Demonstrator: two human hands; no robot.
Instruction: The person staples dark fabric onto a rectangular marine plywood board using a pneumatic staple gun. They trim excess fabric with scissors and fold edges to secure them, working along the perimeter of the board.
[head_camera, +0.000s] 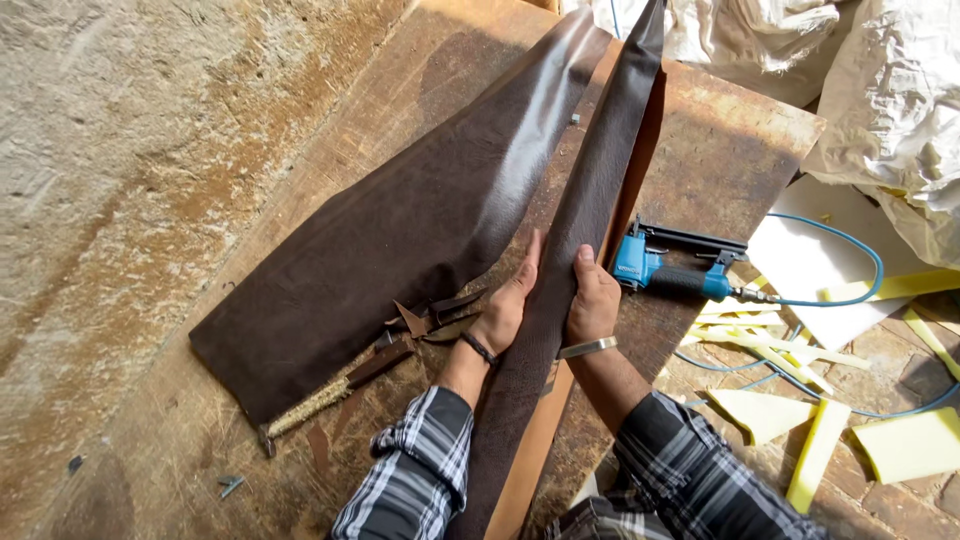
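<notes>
Worn wooden boards formed the surface, set beside a rough plaster wall. We pressed our left hand and right hand against opposite edges of a long dark brown leather strip, which ran lengthwise between our forearms. Each grip was partly closed, fingers extended along the strip. To our left, a wider leather sheet lay flat, with scissors at its near edge. To our right, a blue pneumatic stapler rested on the surface, close to our right hand. Yellow foam offcuts lay on the floor.
</notes>
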